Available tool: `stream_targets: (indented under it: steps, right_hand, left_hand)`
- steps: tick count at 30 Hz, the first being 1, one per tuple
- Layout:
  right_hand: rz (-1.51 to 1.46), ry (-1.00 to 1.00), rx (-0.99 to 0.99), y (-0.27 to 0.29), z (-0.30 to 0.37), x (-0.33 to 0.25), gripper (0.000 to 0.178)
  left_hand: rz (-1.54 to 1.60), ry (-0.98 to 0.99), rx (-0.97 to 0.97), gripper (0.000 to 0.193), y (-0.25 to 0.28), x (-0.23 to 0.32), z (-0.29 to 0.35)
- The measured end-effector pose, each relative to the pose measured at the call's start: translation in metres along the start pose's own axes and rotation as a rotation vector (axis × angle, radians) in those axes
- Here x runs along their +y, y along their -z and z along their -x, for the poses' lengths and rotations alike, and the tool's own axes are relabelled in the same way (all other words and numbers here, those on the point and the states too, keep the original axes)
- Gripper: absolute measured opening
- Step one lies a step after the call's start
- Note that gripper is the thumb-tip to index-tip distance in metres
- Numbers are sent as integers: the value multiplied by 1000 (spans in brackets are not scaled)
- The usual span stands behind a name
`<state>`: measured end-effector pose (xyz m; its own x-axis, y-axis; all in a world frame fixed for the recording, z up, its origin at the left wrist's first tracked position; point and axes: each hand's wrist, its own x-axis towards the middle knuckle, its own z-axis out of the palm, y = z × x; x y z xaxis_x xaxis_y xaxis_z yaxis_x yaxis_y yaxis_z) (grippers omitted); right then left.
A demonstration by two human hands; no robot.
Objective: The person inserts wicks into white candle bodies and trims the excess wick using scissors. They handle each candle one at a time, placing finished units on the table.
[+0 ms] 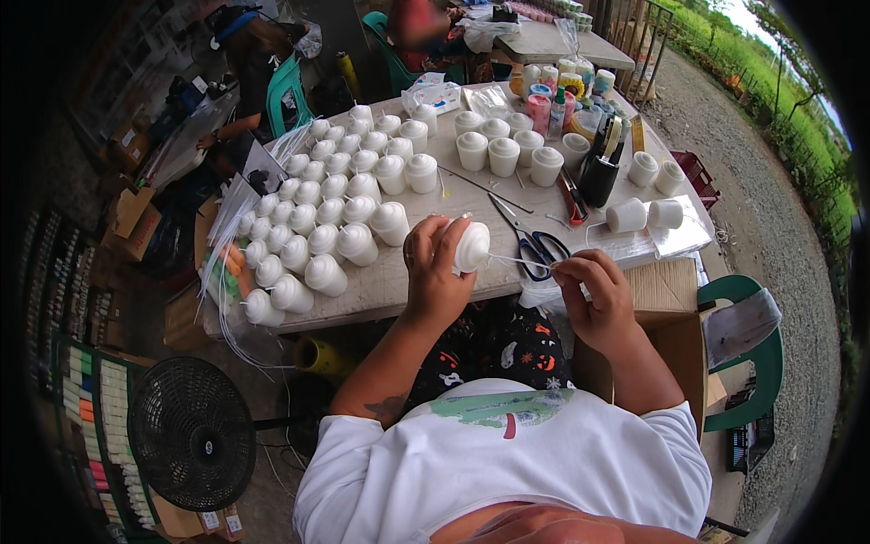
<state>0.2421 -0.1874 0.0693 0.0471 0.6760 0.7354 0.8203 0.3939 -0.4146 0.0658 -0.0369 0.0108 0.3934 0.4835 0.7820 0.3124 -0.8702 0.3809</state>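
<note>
My left hand (435, 276) is wrapped round a white candle (472, 248) with a stepped, domed top, tipped over so that this top points right. From it a thin white wick (515, 260) runs across to my right hand (594, 295), whose thumb and fingers pinch its far end. A pair of scissors (535, 247) with dark blue handles lies on the table just behind the wick. Many similar white candles (328, 215) stand in close rows to the left of my left hand, most with short wicks sticking up.
Several more white candles (504, 156) stand at the table's far middle, near paint bottles (538, 112), a black tape dispenser (602, 163) and a red-and-black cutter (572, 197). Two white pieces (626, 216) lie sideways at right. A cardboard box (666, 290) and a fan (192, 433) flank me.
</note>
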Motion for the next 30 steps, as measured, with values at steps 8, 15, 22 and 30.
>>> stream_targets:
  steps: [8, 15, 22, 30]
  right_hand:
    - [27, -234, -137, -5, 2, -1, 19]
    - [196, -65, -165, -11, -6, -2, 13]
    - [193, -28, -178, -15, -5, -3, 12]
    - [176, -7, -172, -17, -6, -8, 12]
  left_hand:
    - [-86, -15, -76, 77, -1, 2, 3]
    - [-110, -65, -121, 76, 6, 13, 3]
    - [-106, -74, -118, 77, 14, 17, 3]
    - [-92, -91, -111, 73, 18, 23, 5]
